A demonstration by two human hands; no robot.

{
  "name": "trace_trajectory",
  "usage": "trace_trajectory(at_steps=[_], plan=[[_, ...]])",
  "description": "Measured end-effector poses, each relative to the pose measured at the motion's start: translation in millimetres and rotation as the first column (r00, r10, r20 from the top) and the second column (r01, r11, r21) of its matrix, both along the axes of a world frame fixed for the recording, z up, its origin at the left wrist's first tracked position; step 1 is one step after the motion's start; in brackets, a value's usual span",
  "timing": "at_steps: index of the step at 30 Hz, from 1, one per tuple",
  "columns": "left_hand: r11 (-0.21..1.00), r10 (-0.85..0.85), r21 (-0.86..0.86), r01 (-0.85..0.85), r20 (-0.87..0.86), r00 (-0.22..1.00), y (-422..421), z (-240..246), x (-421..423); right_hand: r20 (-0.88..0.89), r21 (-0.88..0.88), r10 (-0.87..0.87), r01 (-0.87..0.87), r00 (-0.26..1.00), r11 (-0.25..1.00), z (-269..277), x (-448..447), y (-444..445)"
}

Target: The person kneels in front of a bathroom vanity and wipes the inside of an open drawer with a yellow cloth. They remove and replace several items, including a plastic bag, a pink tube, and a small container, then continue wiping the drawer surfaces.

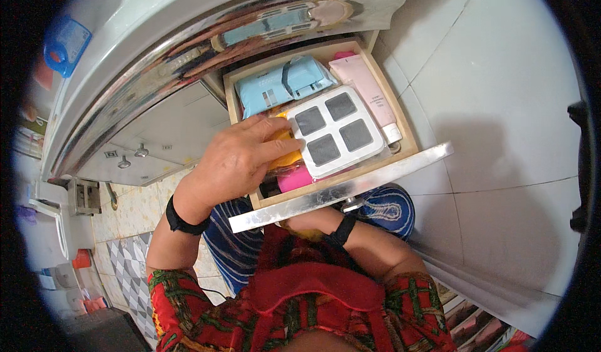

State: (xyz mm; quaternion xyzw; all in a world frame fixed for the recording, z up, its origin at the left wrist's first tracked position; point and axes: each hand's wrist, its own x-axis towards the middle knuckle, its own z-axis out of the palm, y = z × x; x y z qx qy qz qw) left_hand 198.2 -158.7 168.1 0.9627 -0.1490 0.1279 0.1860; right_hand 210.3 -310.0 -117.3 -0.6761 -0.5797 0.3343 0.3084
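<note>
My left hand [244, 150] reaches into a pulled-out drawer [408, 129] from the left. Two of its fingers lie over a yellow packet [287, 154], their tips at the edge of a flat white square plastic item [324, 133] with four dark mesh-like windows. Whether the fingers grip anything cannot be told. Below the drawer's shiny front panel [338, 183], my right hand [303, 221] is mostly hidden, and its fingers do not show. Behind the white item lies a light-blue wipes pack [263, 86]; to its right is a pink squeeze tube [364, 86] with a white cap.
A bright pink item [295, 179] sits at the drawer's front left. Above the drawer runs a white washbasin counter [122, 28] bearing a blue container [68, 46]. Cabinet doors with knobs [141, 150] stand left. A tiled wall [497, 70] is close on the right.
</note>
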Motion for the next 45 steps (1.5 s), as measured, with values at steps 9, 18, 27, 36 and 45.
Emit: trace_trajectory(at_steps=[9,18,27,36,45], plan=[[0.995,0.049,-0.089,-0.035,0.155,0.987,2.5,7.0,-12.5,0.062,-0.311,0.195,-0.166,0.979,0.936,-13.4,1.3,11.0],[0.976,0.061,-0.215,0.011,0.321,0.945,-19.4,19.6,-59.1,0.016,-0.134,0.099,-0.096,0.995,0.986,-13.3,4.2,2.4],[0.980,-0.098,0.198,0.018,0.405,0.909,-74.3,12.3,-78.7,-0.043,-0.011,0.089,-0.089,0.995,0.996,-27.6,1.5,8.7],[0.932,0.353,-0.332,-0.148,0.724,0.593,-52.3,-59.0,-111.5,0.073,0.109,0.170,-0.177,0.983,0.978,-16.4,9.7,1.7],[0.360,0.443,-0.666,-0.653,-0.494,0.748,-54.7,-187.5,-166.1,-0.223,-0.076,-0.114,0.099,0.968,0.992,18.3,9.6,6.7]])
